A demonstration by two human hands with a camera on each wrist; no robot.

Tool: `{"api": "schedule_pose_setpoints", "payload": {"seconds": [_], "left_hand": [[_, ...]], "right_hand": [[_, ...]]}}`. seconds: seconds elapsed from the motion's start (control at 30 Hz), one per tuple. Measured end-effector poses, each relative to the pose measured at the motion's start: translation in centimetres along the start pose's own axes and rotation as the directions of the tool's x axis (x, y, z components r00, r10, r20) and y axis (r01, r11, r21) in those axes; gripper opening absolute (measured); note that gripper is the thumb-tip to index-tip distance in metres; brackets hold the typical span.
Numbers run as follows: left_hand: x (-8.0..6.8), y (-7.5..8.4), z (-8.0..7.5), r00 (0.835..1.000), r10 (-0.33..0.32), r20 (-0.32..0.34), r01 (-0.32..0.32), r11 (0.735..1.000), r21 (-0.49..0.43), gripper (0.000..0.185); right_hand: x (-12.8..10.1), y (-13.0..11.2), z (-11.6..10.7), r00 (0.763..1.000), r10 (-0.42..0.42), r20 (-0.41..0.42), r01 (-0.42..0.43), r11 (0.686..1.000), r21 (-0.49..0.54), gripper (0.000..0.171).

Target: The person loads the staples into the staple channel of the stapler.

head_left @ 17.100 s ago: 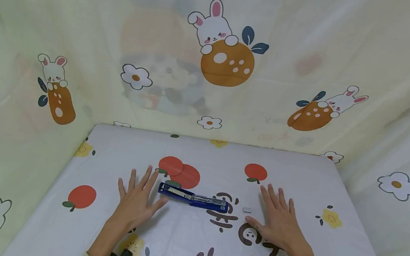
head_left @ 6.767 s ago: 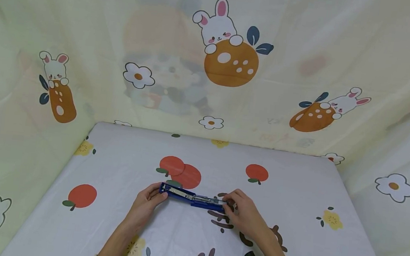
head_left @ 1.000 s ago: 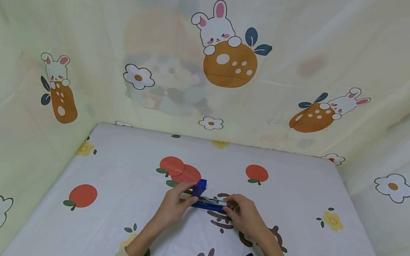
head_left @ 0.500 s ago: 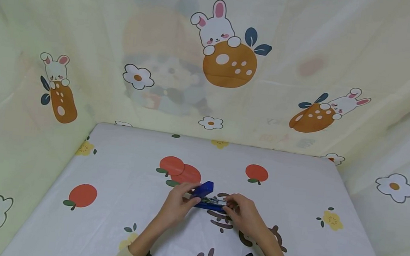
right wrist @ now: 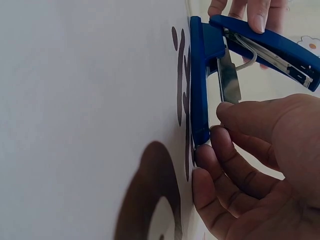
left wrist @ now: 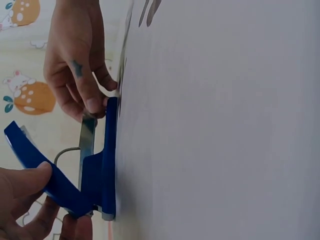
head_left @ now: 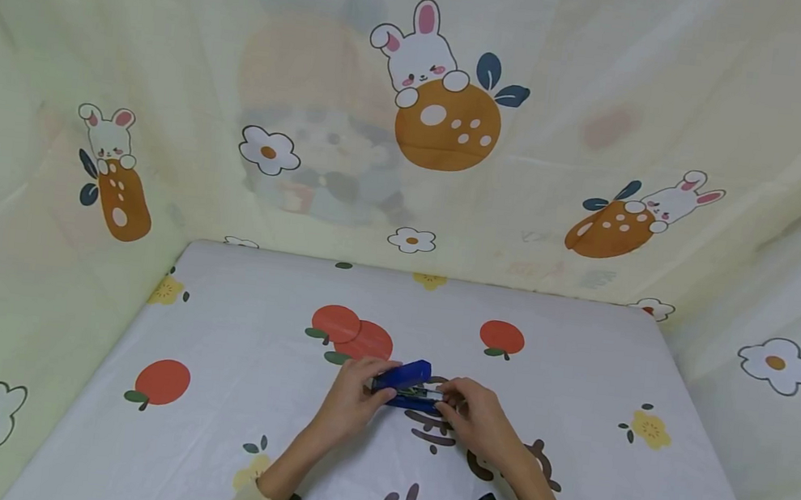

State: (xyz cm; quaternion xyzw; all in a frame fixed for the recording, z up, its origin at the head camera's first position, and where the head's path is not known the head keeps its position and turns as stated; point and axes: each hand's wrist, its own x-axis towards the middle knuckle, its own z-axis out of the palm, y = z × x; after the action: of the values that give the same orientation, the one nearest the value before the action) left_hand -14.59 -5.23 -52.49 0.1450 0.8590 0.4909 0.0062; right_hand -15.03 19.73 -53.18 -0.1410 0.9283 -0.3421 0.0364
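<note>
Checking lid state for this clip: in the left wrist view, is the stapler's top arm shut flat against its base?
No, the stapler top arm stands angled away from the base, held by the left hand.

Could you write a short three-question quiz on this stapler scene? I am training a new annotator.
1. True or false: the hinged top cover of the blue plastic stapler is fully closed against its base.
2. Which hand grips that cover? A) left hand B) right hand
3. Fill in: the right hand's fingertips hold the front end of the stapler's ____ on the printed tablecloth.

Key: 1 false, it is raised at an angle; 2 A; 3 base.
</note>
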Motion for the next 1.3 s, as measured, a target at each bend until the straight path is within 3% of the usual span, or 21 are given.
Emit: {"api": "schedule_pose_setpoints", "payload": {"seconds": [1.3], "left_hand": [[0.3, 0.9, 1.5, 0.998, 0.058, -0.025, -0.053, 0.985, 0.167, 0.034]], "right_hand": [[0.0, 0.3, 0.2, 1.000, -0.009, -0.018, 0.009, 1.000, 0.013, 0.016]]}}
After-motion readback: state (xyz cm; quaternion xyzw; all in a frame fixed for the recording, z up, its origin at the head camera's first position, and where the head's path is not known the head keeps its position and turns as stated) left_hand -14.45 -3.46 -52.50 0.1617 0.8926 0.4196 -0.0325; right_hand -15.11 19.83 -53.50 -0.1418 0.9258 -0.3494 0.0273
